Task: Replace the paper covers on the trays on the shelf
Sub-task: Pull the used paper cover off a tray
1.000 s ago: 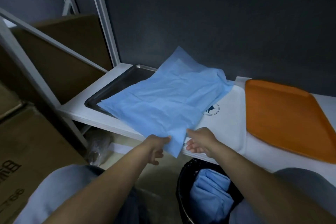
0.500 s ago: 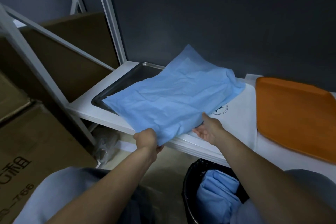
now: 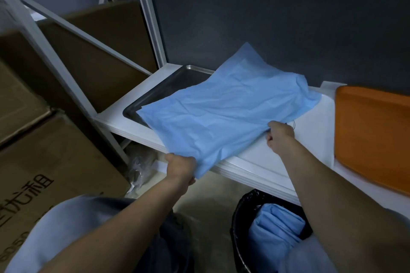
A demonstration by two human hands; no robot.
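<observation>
A crumpled blue paper cover (image 3: pixel 224 113) lies spread over a metal tray (image 3: pixel 168 86) and part of a white tray (image 3: pixel 310 139) on the white shelf (image 3: pixel 124 122). My left hand (image 3: pixel 180 167) grips the sheet's near corner, which hangs past the shelf's front edge. My right hand (image 3: pixel 280 134) pinches the sheet's right edge over the white tray. An orange tray (image 3: pixel 372 131) with no cover sits at the right of the shelf.
A black bin (image 3: pixel 241 228) holding crumpled blue paper (image 3: pixel 275 237) stands on the floor below the shelf. Cardboard boxes (image 3: pixel 44 162) stack at the left behind the white shelf frame (image 3: pixel 150 17). A dark wall backs the shelf.
My right hand went from beside the sheet's near corner to gripping its right edge. The left hand closed on the near corner. The sheet is stretched wider between both hands.
</observation>
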